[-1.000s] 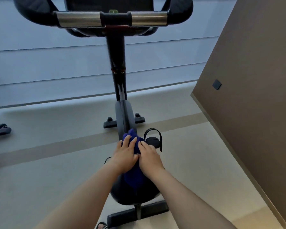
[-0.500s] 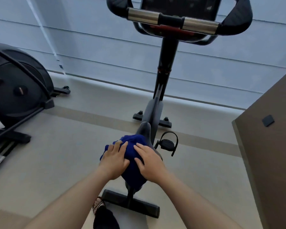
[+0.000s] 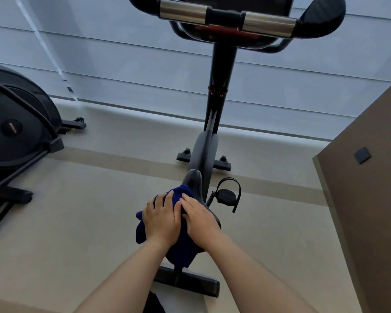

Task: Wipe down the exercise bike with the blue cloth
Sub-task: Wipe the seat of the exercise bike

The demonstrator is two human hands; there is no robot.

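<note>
A black exercise bike [image 3: 219, 86] stands in front of me, handlebars at the top and its saddle [image 3: 195, 179] low in the middle. A blue cloth [image 3: 178, 251] is draped over the saddle and hangs off its left side. My left hand [image 3: 161, 219] lies flat on the cloth's left part. My right hand [image 3: 200, 218] presses on it beside the left, thumbs touching. Most of the saddle is hidden under the cloth and hands. The right pedal [image 3: 227, 195] with its strap sticks out to the right.
Another black exercise machine [image 3: 16, 132] stands on the left. A brown wall [image 3: 370, 199] with a small dark plate runs along the right. Grey blinds [image 3: 122, 53] cover the window behind. The bike's rear foot bar [image 3: 190, 283] lies below my arms on the beige floor.
The view has swung left and tilted, bringing the left machine into sight. Both hands slid with the cloth toward the saddle's left rear; more cloth hangs off the left side.
</note>
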